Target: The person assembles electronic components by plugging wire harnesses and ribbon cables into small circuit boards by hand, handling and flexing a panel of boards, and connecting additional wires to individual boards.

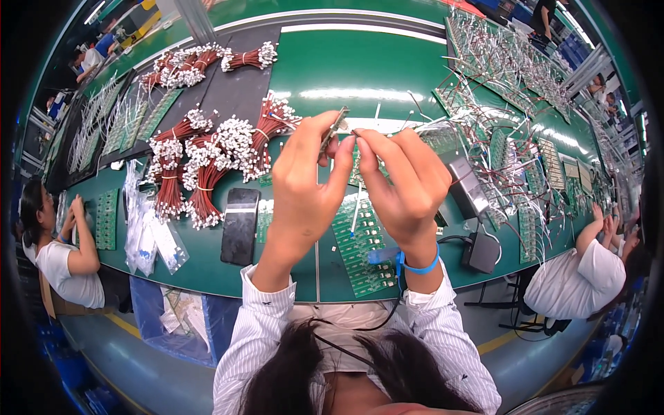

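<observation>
My left hand [302, 181] holds a small circuit board [337, 127], raised above the bench and seen nearly edge-on. Right beside it, my right hand [408, 181] is closed in a pinch, thumb against forefinger, at the board's edge. Whatever lies in that pinch is too small and hidden to name. Below both hands a green panel of circuit boards [360, 259] lies flat at the bench's near edge. A blue wrist strap [423, 267] circles my right wrist, with a cord running down from it.
Bundles of red-brown wires with white connectors [200, 183] lie at left, near a black phone [240, 227] and plastic bags [153, 235]. A black adapter [481, 252] and metal box [468, 187] stand at right, before wired boards [512, 69]. Co-workers sit at left [66, 256] and right [577, 277].
</observation>
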Available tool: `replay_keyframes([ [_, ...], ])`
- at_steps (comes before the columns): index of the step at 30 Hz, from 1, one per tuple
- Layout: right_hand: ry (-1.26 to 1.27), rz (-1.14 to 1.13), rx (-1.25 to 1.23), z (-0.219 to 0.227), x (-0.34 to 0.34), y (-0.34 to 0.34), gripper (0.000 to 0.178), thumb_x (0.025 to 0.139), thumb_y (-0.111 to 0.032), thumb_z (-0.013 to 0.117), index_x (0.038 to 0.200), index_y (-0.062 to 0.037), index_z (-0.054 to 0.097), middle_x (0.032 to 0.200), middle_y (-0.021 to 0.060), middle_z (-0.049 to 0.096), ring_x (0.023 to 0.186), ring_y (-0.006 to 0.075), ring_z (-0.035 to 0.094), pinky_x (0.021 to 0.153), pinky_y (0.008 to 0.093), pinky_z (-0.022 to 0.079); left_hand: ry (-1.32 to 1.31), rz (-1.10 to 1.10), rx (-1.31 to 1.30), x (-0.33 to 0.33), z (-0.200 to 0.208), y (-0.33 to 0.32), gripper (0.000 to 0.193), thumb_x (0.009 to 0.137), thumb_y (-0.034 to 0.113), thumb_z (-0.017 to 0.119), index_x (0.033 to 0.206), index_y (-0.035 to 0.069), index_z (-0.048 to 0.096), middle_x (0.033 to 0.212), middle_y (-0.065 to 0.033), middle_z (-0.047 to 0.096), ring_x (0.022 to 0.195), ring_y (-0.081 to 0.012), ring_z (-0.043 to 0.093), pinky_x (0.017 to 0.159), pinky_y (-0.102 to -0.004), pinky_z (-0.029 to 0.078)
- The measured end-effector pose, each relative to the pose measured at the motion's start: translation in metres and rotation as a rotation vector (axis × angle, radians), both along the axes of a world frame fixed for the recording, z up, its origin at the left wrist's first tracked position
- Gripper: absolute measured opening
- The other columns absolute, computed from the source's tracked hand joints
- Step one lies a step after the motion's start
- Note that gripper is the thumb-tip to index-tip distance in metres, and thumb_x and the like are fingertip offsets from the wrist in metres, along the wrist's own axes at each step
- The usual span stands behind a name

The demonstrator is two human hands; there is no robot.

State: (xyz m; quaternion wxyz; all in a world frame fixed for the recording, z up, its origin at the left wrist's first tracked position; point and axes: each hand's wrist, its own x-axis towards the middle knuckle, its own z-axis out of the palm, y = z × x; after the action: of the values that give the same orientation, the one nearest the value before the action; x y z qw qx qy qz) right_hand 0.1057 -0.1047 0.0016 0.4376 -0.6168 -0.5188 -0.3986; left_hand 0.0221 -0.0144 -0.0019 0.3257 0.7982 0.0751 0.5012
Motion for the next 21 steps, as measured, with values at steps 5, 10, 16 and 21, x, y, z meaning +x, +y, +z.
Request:
replay_keyframes([
  [5,0.011,0.030,0.023,-0.0011,0.0005,-0.0002,0.019,0.064,-0.003,0.068,0.082,-0.0015,0.061,0.063,0.0040,0.048,0.050,0.0174,0.049,0.044,0.0292,0.037,-0.042,0.012,0.012,0.0017,-0.0010,-0.0014,0.024,0.077,0.000,0.059,0.099,-0.003,0.053,0.076,-0.0094,0.055,0.057,-0.0147,0.052,0.050,-0.0258,0.042],
  [10,0.048,0.071,0.003,0.0023,0.0007,-0.0007,0.016,0.064,0.005,0.066,0.079,0.0009,0.063,0.060,0.0067,0.052,0.048,0.0176,0.049,0.041,0.0278,0.037,-0.026,0.006,0.022,0.0006,-0.0011,0.0020,0.022,0.077,0.001,0.059,0.098,-0.003,0.054,0.078,-0.0094,0.057,0.057,-0.0140,0.054,0.049,-0.0254,0.042],
  [16,0.006,0.035,-0.030,-0.0019,0.0000,-0.0005,0.019,0.064,-0.002,0.067,0.081,-0.0009,0.061,0.062,0.0036,0.048,0.050,0.0168,0.049,0.043,0.0291,0.037,0.035,0.058,-0.031,-0.0039,0.0020,-0.0012,0.021,0.076,0.002,0.060,0.096,-0.002,0.056,0.076,-0.0085,0.059,0.055,-0.0133,0.054,0.048,-0.0250,0.042],
  [21,-0.032,-0.009,-0.002,-0.0012,-0.0025,-0.0009,0.019,0.065,-0.010,0.064,0.082,-0.0027,0.060,0.062,0.0036,0.050,0.053,0.0180,0.053,0.045,0.0294,0.040,-0.056,0.110,0.093,-0.0012,0.0013,0.0004,0.024,0.074,0.001,0.062,0.097,-0.001,0.059,0.080,-0.0084,0.062,0.057,-0.0135,0.055,0.050,-0.0234,0.044],
])
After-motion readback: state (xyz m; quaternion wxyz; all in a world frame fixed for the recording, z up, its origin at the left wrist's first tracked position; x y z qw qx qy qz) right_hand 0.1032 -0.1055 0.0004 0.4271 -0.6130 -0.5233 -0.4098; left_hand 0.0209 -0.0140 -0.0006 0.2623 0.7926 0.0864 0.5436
